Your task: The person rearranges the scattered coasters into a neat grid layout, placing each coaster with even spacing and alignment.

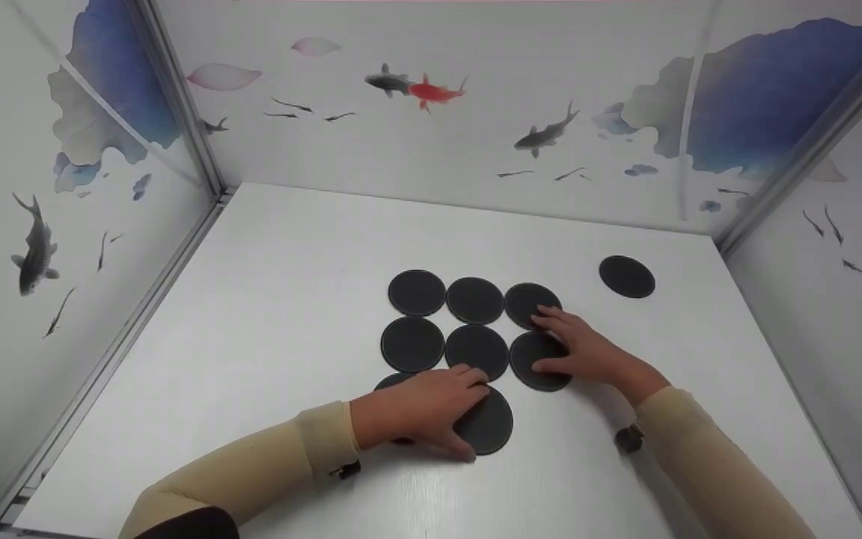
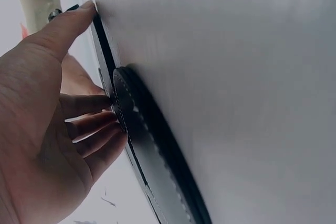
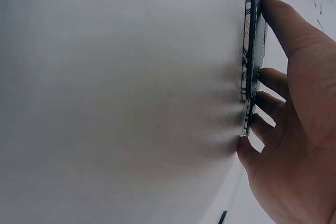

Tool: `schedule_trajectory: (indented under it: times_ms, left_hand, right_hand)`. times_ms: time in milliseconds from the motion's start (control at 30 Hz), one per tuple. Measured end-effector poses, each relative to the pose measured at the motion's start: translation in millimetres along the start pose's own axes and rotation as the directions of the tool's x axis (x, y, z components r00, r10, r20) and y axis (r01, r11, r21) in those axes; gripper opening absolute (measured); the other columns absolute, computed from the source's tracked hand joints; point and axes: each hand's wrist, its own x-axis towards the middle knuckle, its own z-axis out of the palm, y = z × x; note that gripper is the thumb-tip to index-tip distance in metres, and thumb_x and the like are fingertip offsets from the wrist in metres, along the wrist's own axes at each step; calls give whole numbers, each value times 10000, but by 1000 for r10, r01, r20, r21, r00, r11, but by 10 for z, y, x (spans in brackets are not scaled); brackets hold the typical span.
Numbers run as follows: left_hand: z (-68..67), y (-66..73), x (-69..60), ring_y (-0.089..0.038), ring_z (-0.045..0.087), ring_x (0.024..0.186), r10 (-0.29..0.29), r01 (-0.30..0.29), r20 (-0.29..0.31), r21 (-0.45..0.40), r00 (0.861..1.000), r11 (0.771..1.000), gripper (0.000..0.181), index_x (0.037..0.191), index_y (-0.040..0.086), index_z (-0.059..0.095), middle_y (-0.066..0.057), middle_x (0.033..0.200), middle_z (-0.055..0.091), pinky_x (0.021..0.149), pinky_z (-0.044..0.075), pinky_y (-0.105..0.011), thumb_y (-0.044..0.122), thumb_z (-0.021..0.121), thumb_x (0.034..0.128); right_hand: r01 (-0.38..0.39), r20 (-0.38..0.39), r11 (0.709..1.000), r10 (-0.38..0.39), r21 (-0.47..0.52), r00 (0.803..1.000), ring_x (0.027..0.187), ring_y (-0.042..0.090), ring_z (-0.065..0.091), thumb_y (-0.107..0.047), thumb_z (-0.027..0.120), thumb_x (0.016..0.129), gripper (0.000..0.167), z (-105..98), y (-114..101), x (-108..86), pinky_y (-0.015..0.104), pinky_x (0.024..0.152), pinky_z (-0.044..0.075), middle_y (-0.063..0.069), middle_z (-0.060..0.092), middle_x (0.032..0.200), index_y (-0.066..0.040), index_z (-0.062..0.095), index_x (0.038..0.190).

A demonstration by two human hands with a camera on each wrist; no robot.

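Round black coasters with stitched rims lie in close rows on the white table. Three form the back row, among them the back-left coaster (image 1: pixel 417 293); three more form the middle row, and two the front row. My left hand (image 1: pixel 431 408) spreads over the front row, touching the front-right coaster (image 1: pixel 492 421) with thumb and fingertips; it partly hides the front-left coaster (image 1: pixel 392 381). With straight fingers my right hand (image 1: pixel 588 350) touches the back-right coaster (image 1: pixel 527 301), its thumb on the middle-right coaster (image 1: pixel 532 367). Both hands show palms and spread fingers in the wrist views.
A single black coaster (image 1: pixel 627 276) lies apart at the back right of the white table (image 1: pixel 289 247). White panels (image 1: pixel 446 165) printed with fish and blue leaves enclose the table at the back and both sides.
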Motion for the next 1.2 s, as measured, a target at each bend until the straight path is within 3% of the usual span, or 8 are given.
schedule_trajectory:
  times_ms: [233, 500, 667, 867, 1200]
  left_hand:
    - [-87, -154, -52, -203, 555, 1371, -36, 33, -48, -66, 998, 997, 919, 1544, 107, 594, -39, 1546, 546, 1154, 493, -345, 714, 823, 892]
    - [-133, -550, -200, -258, 467, 1516, -125, 115, -68, -142, 990, 983, 957, 1589, 81, 555, -84, 1640, 497, 1239, 422, -450, 690, 825, 902]
    - [-120, -821, -329, -272, 371, 1603, -145, 128, -59, -223, 988, 966, 1010, 1636, 95, 511, -94, 1718, 429, 1291, 352, -438, 697, 829, 889]
    - [-124, -1009, -455, -293, 230, 1680, -200, 191, -5, -279, 980, 941, 1088, 1721, 124, 391, -73, 1818, 270, 1332, 265, -479, 715, 792, 900]
    - [-147, -1303, -422, -314, 173, 1695, -289, 274, 0, -319, 957, 907, 1119, 1751, 129, 323, -66, 1843, 188, 1341, 228, -507, 734, 755, 915]
  right_hand:
    - [1, 2, 1000, -1, -11, 1000, 1661, 445, 206, -511, 877, 949, 957, -15, -4, 14, 650, 1308, 232, 157, 277, 1802, -57, 458, 1680]
    - [21, -6, 1000, -21, -7, 1000, 1650, 479, 211, -487, 882, 953, 946, -21, -2, 0, 676, 1300, 224, 195, 289, 1789, -28, 465, 1667]
    - [19, -11, 1000, -20, -4, 1000, 1652, 477, 208, -479, 886, 951, 946, -21, -3, -7, 674, 1302, 219, 197, 289, 1789, -26, 464, 1667]
    - [26, -12, 1000, -26, -8, 1000, 1649, 481, 213, -471, 883, 956, 935, -14, -7, -8, 673, 1300, 228, 198, 289, 1788, -20, 467, 1663]
    - [23, -12, 1000, -23, -6, 1000, 1650, 477, 214, -466, 882, 959, 930, -17, -5, -4, 665, 1303, 226, 190, 285, 1791, -32, 465, 1668]
